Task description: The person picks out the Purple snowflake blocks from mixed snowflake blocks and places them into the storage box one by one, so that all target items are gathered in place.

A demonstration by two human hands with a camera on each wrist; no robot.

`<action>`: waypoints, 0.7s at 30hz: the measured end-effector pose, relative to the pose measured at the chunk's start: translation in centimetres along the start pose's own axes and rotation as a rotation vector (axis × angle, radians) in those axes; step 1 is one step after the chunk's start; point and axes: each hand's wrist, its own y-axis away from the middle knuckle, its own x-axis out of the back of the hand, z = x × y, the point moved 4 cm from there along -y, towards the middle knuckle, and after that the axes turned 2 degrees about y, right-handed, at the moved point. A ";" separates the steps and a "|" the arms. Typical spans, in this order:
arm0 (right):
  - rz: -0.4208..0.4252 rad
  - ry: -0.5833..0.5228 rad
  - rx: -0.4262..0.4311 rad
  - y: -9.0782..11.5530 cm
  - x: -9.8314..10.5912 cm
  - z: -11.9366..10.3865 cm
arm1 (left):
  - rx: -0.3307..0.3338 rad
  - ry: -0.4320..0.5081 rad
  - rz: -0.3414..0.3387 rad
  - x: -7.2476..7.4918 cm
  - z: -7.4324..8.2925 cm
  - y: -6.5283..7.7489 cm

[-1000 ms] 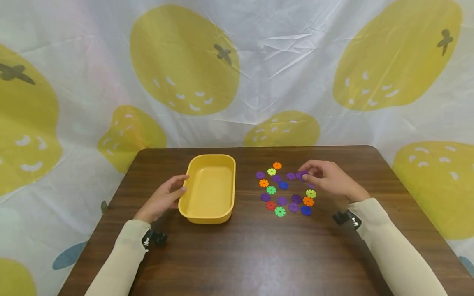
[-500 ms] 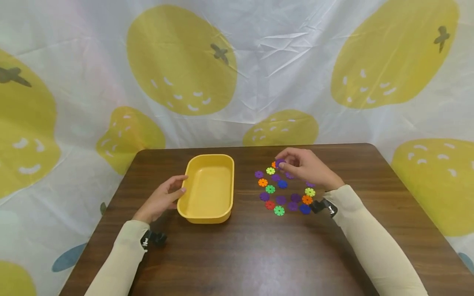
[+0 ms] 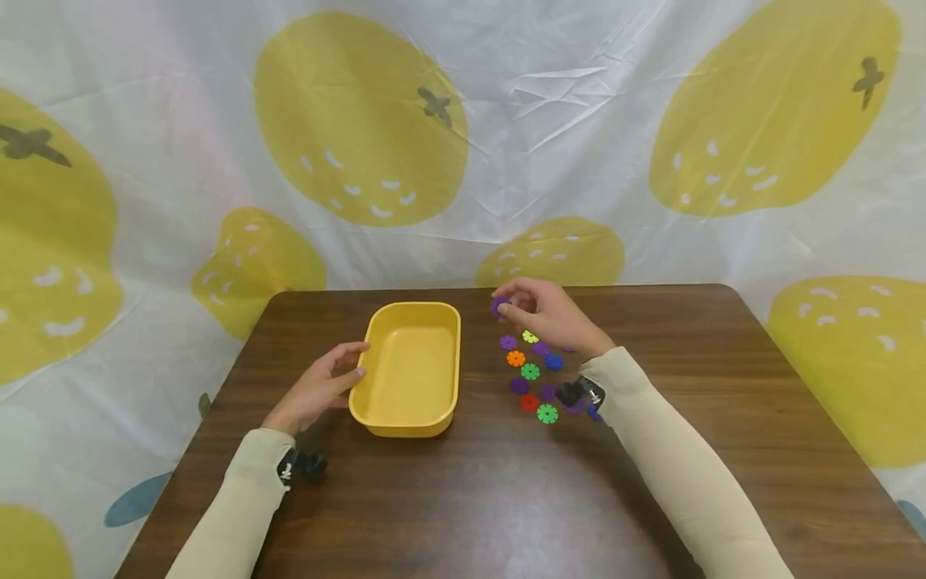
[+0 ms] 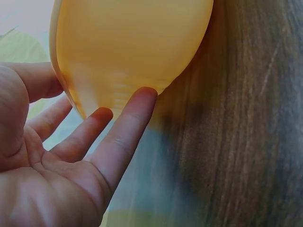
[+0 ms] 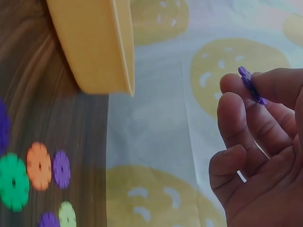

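My left hand holds the left side of a yellow plastic tub. In the left wrist view, fingertips lie against the tub's outer wall, and another digit reaches its rim. Right of the tub, my right hand is raised above the table. Between thumb and forefinger it pinches a purple snowflake disc, seen edge-on in the right wrist view. Below that hand lie several loose discs, among them an orange disc, a green disc and a red disc. The forearm hides some discs.
The tub and discs are on a dark wooden table. Behind the table's far edge hangs a white cloth printed with yellow fruit. Each wrist wears a black camera mount, such as the right one.
My right hand has lifted the purple disc from the right side of the group and carried it left toward the tub. My left hand and the tub stay in place.
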 end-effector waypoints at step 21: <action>-0.107 -0.004 0.124 -6.4 -8.5 -1.6 | 0.031 -0.013 0.002 0.0 1.0 -0.4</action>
